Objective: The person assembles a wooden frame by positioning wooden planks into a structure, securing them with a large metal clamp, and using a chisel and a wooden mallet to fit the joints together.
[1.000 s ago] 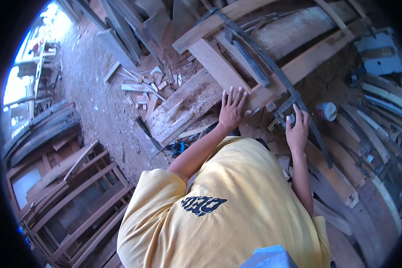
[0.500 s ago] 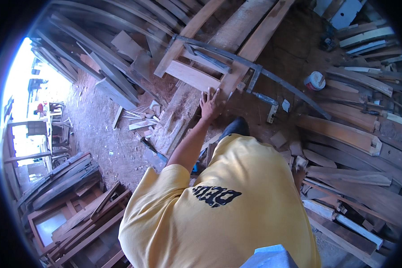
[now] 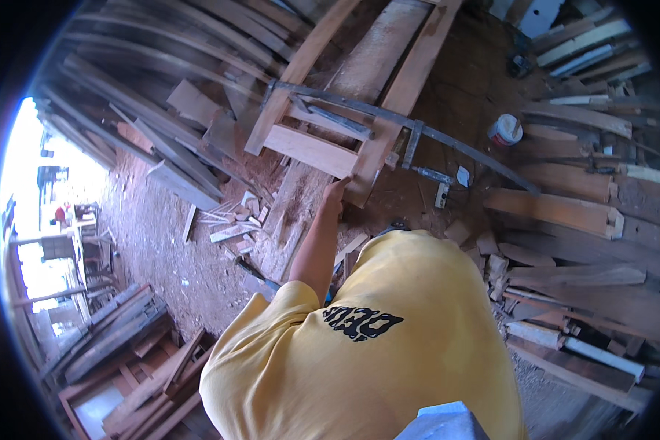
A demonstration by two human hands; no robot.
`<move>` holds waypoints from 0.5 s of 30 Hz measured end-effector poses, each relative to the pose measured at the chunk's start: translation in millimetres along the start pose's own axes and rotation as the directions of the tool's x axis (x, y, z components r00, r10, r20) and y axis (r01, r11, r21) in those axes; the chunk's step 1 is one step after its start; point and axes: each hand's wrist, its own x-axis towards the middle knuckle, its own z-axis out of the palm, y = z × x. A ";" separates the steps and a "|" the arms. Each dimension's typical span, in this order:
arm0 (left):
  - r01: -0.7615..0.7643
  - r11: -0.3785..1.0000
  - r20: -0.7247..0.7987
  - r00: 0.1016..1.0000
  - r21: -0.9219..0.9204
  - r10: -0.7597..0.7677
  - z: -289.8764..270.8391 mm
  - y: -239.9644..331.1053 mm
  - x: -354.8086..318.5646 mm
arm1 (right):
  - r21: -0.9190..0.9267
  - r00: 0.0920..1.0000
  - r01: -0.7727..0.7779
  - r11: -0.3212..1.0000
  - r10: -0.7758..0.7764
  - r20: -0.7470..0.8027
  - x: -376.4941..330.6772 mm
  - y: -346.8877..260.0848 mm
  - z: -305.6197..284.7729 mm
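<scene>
My left hand [image 3: 333, 196] is at the near end of a wooden frame [image 3: 365, 172]. Its index finger points at the joint where the short crosspiece [image 3: 312, 150] meets the right-hand side piece. The other fingers look curled, and what they hold, if anything, is hidden. A long dark metal bar clamp [image 3: 477, 153] lies across the frame, its screw handle [image 3: 433, 174] sticking out to the right. Another dark bar [image 3: 341, 122] rests inside the frame, beyond the crosspiece. My right hand is out of sight beyond my bent-over body in the yellow shirt.
The frame lies on a dusty plank bench [image 3: 282, 213]. A dark tool with a blue part [image 3: 253, 271] lies left of my forearm. Boards [image 3: 176, 110] are stacked at far left, more timber [image 3: 565, 205] at right. A white bucket [image 3: 506, 130] and offcuts [image 3: 235, 231] sit on the floor.
My left hand has drawn back from the crosspiece toward the frame's near end. Its spread fingers have folded in, leaving the index finger pointing. The view has shifted slightly.
</scene>
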 end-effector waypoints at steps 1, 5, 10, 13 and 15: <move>0.003 1.000 0.030 1.000 0.028 -0.004 2.2 2.8 -1.8 | 0.018 1.000 -0.001 1.000 0.001 -0.017 0.3 -6.0 0.6; 0.212 0.959 0.400 0.908 -0.187 -0.123 -27.3 -3.4 17.2 | 0.057 0.996 0.069 0.996 -0.066 -0.068 25.6 -48.6 -14.2; 0.095 0.980 0.404 0.914 -0.177 -0.015 -20.8 -2.6 18.7 | 0.182 0.963 0.202 0.962 -0.161 -0.218 50.4 -110.5 -40.2; 0.087 0.979 0.360 0.933 -0.183 -0.016 -8.5 -0.2 7.1 | 0.114 0.972 0.128 0.985 -0.101 -0.214 44.7 -123.3 -46.1; 0.052 0.970 0.301 0.953 -0.239 0.023 -1.3 -6.3 3.6 | 0.084 0.991 0.082 0.993 -0.073 -0.108 35.6 -122.9 -45.1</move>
